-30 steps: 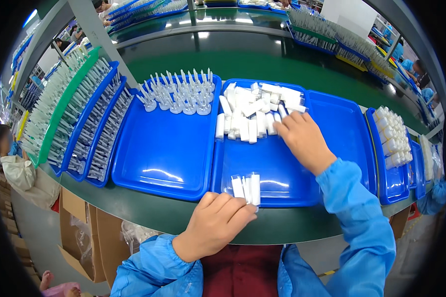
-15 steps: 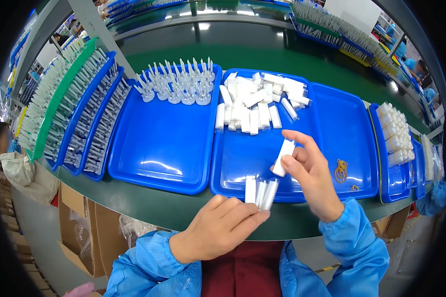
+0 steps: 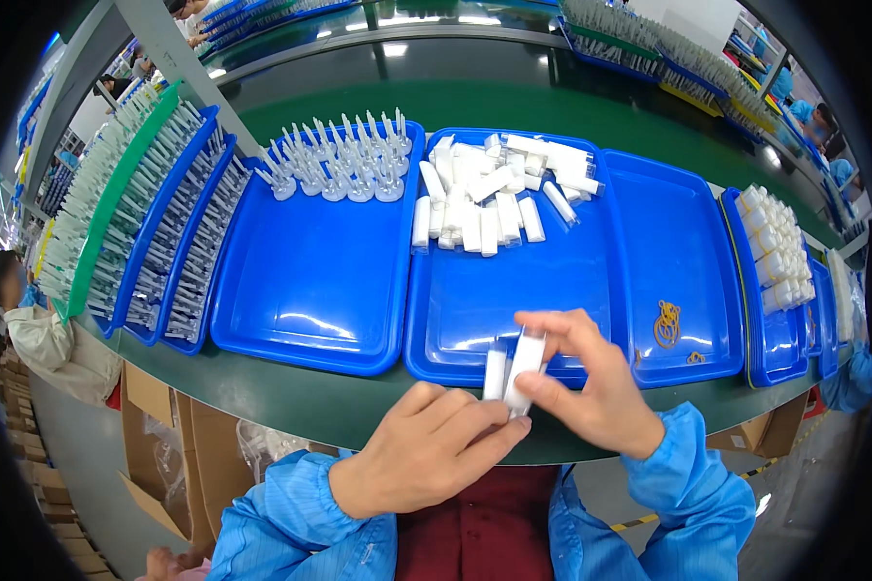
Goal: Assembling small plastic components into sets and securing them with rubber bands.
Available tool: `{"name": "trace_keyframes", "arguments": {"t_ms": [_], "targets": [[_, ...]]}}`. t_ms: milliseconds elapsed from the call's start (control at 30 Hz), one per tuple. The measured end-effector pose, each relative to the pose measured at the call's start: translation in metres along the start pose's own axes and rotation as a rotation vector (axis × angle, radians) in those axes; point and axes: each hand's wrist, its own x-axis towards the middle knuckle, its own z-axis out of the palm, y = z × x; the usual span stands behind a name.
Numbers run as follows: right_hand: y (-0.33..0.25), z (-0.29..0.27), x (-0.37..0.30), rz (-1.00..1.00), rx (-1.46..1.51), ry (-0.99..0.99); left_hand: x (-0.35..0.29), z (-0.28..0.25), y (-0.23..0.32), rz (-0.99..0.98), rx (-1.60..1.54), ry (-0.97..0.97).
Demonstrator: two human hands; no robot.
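White plastic tubes (image 3: pixel 513 366), short and flat-sided with squared ends, stand bunched at the near edge of the middle blue tray (image 3: pixel 475 310). The right hand (image 3: pixel 591 387) pinches the outermost tube between thumb and forefinger and presses it against the others, while the left hand (image 3: pixel 436 450) lies below them with its fingers flat and close together, the fingertips touching the bunch from the near side; it steadies the pieces but does not close round them.

By the look of it, the step in hand is gathering: loose pieces are being lined up side by side into a small even bundle. The next move seems to call for a firm squeeze from both sides so the ends stay level, since the smooth pieces could easily slip past one another or fan out.

At the far end of the same tray lies a loose heap of white tubes (image 3: pixel 494 198), well apart from the hands. On the tray to the left (image 3: pixel 310 290), a cluster of clear nozzle-like parts (image 3: pixel 344 165) stands upright along the far rim. Near the right hand, yellow rubber bands (image 3: pixel 667 322) rest on the right tray (image 3: pixel 678 261). All the trays sit on a green surface (image 3: pixel 291 397).
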Motion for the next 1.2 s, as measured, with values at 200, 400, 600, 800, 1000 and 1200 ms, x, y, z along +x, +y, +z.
{"name": "trace_keyframes", "arguments": {"t_ms": [200, 400, 600, 800, 1000, 1200], "targets": [[0.005, 0.014, -0.016, -0.207, -0.056, 0.160, -0.007, 0.027, -0.006, -0.131, -0.018, 0.409], [0.001, 0.008, -0.019, -0.381, 0.002, 0.121, 0.018, 0.021, 0.005, -0.743, -1.663, 0.255], [-0.025, -0.004, -0.032, -0.381, -0.280, 0.081, 0.032, 0.025, 0.004, -0.995, -1.628, -0.250], [-0.018, -0.006, -0.044, -0.503, -0.674, 0.133, 0.038, 0.036, 0.029, -1.097, -1.644, -0.184], [-0.017, -0.027, -0.048, -0.494, -0.449, 0.086, 0.052, 0.043, 0.040, -1.019, -1.580, -0.190], [0.067, -0.132, -0.070, 0.089, -0.539, 0.483, 0.037, 0.041, 0.026, -0.863, -1.156, 0.136]]}}
